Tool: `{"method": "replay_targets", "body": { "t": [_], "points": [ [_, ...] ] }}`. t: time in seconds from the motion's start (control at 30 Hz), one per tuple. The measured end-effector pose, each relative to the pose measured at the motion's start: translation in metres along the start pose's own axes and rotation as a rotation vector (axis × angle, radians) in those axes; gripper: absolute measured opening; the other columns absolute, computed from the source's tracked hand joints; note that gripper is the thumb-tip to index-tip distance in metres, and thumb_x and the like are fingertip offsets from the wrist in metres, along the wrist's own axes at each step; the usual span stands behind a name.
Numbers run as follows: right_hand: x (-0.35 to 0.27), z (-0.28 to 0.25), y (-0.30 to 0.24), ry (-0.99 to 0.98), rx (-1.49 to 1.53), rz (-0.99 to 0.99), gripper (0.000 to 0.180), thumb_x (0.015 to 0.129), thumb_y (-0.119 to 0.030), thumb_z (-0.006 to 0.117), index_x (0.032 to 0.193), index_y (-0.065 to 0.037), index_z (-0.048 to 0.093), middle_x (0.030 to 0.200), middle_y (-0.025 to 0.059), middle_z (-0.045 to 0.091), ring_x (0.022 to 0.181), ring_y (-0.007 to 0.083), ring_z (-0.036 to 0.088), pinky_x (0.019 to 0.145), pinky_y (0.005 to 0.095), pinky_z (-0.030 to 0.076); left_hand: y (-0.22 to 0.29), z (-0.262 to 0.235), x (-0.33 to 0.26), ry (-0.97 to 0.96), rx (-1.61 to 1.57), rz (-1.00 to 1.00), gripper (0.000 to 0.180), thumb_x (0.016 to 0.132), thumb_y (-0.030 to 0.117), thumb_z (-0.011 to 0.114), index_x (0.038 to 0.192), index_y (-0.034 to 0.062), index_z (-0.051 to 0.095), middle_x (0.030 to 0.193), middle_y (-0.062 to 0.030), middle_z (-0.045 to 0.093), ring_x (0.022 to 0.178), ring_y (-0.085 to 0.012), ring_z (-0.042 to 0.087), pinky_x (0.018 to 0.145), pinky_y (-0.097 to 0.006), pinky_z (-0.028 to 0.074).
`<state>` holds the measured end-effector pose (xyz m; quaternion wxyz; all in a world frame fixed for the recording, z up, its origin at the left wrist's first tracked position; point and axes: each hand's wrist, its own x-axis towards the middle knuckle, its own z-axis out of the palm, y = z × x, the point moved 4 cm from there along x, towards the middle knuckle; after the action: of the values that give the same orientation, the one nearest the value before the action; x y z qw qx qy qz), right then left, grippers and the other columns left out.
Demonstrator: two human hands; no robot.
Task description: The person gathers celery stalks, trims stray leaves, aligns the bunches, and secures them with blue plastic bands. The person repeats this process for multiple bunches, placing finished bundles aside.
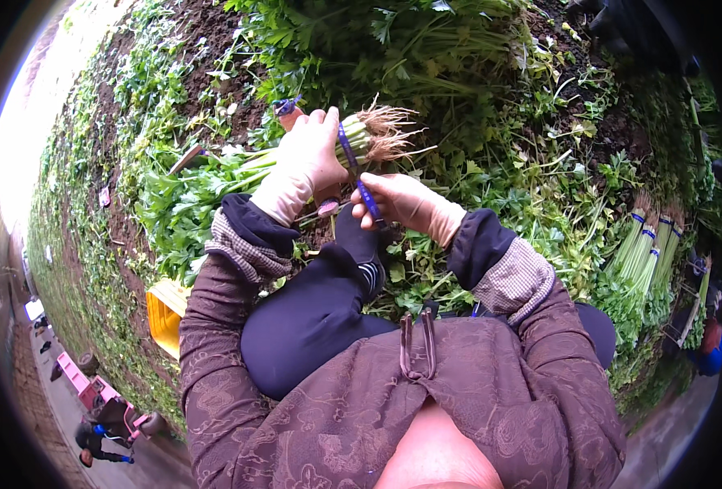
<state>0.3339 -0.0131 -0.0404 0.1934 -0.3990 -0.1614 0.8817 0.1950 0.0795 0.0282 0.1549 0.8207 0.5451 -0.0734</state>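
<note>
A celery bunch (267, 163) lies ahead of me, leaves to the left and pale hairy roots (389, 134) to the right. My left hand (312, 155) is closed over its stalks just behind the roots. A blue-purple tie strip (347, 147) crosses the stalks beside that hand, its lower end hanging toward me. My right hand (401, 200) pinches this strip between thumb and fingers. Under my left hand a rounded brownish-pink end (328, 206) shows; I cannot make out what it belongs to. The stalks' undersides are hidden.
A large heap of celery (377, 49) lies beyond my hands. Several bunches tied with blue bands (646, 244) rest at the right. A yellow container (165, 316) stands by my left elbow. Farther left are a pink cart (92, 387) and a person (100, 440). Loose leaves cover the soil.
</note>
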Motion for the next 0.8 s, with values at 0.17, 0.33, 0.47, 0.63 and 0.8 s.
{"method": "replay_targets", "body": {
  "t": [0.17,0.33,0.47,0.63,0.8],
  "points": [
    [-0.043,0.034,-0.052,-0.288,-0.109,-0.101,0.055,0.099,-0.047,0.055,0.123,0.001,0.060,0.113,0.0145,0.068,0.094,0.0204,0.070,0.080,0.0309,0.056,0.002,0.019,-0.009,0.243,0.015,0.031,0.038,0.069,0.026,0.073,0.100,0.0080,0.061,0.098,-0.0092,0.064,0.101,-0.0314,0.059,0.086,-0.043,0.049],
    [-0.015,0.069,-0.140,-0.263,-1.225,-1.285,0.077,0.074,-0.041,0.083,0.132,0.001,0.053,0.144,0.0242,0.043,0.136,0.0389,0.040,0.109,0.0479,0.039,-0.005,0.030,-0.018,0.453,-1.209,-0.098,0.035,0.078,0.025,0.072,0.104,0.0059,0.059,0.098,-0.0092,0.065,0.098,-0.0285,0.061,0.086,-0.043,0.047],
    [0.049,0.061,-0.177,0.020,-1.630,-1.557,0.037,0.077,-0.033,0.078,0.094,-0.003,0.066,0.116,0.0177,0.062,0.113,0.0360,0.058,0.095,0.0463,0.050,0.002,0.027,-0.024,0.429,-0.128,0.039,0.054,0.063,0.030,0.085,0.103,0.0067,0.057,0.093,-0.0138,0.062,0.094,-0.0355,0.061,0.083,-0.047,0.046],
    [0.121,0.002,-0.162,0.166,-1.528,-0.876,0.047,0.091,-0.050,0.064,0.083,-0.004,0.067,0.073,0.0160,0.065,0.070,0.0324,0.066,0.065,0.0409,0.052,-0.008,0.038,-0.030,0.462,-0.245,0.120,0.056,0.061,0.025,0.087,0.106,0.0083,0.059,0.097,-0.0113,0.065,0.093,-0.0334,0.062,0.084,-0.045,0.047],
    [0.119,-0.060,-0.064,0.276,-0.755,-0.281,0.027,0.094,-0.027,0.063,0.091,-0.001,0.068,0.078,0.0098,0.070,0.072,0.0235,0.067,0.069,0.0369,0.053,-0.006,0.034,-0.032,0.511,-0.211,0.117,0.062,0.058,0.020,0.088,0.112,0.0091,0.060,0.098,-0.0097,0.065,0.093,-0.0319,0.062,0.084,-0.043,0.047]
  ]
}}
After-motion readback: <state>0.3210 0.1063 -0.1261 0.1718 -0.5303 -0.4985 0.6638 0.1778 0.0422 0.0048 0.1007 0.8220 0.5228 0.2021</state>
